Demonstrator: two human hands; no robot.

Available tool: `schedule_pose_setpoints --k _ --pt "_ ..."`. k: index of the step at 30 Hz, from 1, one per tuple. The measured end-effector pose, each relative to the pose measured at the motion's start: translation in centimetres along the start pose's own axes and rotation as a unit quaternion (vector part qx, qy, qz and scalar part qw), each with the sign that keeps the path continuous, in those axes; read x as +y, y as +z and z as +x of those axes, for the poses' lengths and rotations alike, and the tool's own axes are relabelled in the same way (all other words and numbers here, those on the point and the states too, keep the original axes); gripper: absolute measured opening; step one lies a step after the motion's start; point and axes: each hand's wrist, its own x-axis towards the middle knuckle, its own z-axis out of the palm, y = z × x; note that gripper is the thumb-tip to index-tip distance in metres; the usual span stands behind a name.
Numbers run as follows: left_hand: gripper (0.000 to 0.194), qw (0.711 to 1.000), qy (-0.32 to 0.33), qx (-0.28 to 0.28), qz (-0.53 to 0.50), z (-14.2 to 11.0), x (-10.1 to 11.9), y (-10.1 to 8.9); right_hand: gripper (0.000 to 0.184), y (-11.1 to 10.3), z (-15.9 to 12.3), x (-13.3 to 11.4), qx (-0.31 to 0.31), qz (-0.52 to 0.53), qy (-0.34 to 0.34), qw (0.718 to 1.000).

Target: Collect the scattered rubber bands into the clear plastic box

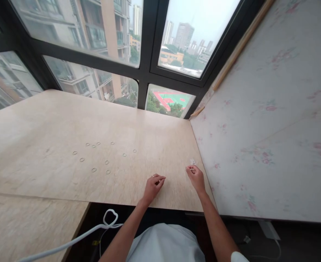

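A dark window frame [145, 54] stands along the far side of the pale, stone-patterned bench [160, 136]. Through the glass show a beige apartment block [109, 29], a distant grey tower [184, 34], a green and red sports court [176, 98] and trees [176, 110]. On the right rises a whitish wall [272, 72] with pink flowers, a wooden strip [239, 49] slanting up its window-side edge. At lower left, a thick white cable [67, 243] crosses a second slab [26, 222] and curls into a loop.

No legible text, labels, brands, numbers or signs anywhere in view.
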Motion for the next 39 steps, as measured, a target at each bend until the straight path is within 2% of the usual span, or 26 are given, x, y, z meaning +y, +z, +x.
schedule_pose_setpoints --k 5,10,18,22,26,29,31,34,37,39 --pt "0.02 1.0 -0.005 -0.006 0.001 0.0 0.2 -0.2 0.034 -1.5 -1.7 2.3 0.067 -0.093 0.005 0.993" --pt "0.02 1.0 -0.001 -0.01 0.018 0.0 0.3 -0.2 0.034 -1.4 -2.0 3.3 0.083 -0.15 -0.003 0.985" --pt "0.024 1.0 -0.028 -0.012 0.003 -0.1 0.8 -0.5 0.039 -1.6 -2.9 3.9 0.055 -0.136 -0.041 0.988" --pt "0.027 0.994 -0.09 -0.025 -0.06 -0.5 0.9 -1.1 0.037 -0.1 -4.4 4.1 0.006 -0.118 -0.076 0.99" --pt "0.027 0.982 -0.14 -0.031 -0.123 -0.7 1.2 -2.5 0.028 2.1 -6.3 4.4 -0.042 -0.111 -0.106 0.987" --pt "0.026 0.978 -0.164 0.003 -0.128 -0.4 1.1 -4.8 0.021 3.1 -7.1 4.9 -0.053 -0.121 -0.116 0.984" --pt "0.026 0.979 -0.168 0.043 -0.105 0.3 0.8 -7.0 0.02 3.3 -7.2 5.2 -0.054 -0.123 -0.122 0.983" --pt "0.025 0.975 -0.168 0.13 -0.061 2.1 0.3 -11.3 0.021 3.3 -7.0 5.5 -0.052 -0.118 -0.126 0.984" --pt "0.027 0.957 -0.168 0.237 -0.006 4.8 -0.2 -16.4 0.022 3.2 -6.9 5.7 -0.05 -0.108 -0.129 0.985" --pt "0.031 0.947 -0.177 0.259 0.075 7.0 -0.5 -19.8 0.023 3.1 -6.8 5.7 -0.049 -0.101 -0.129 0.985"
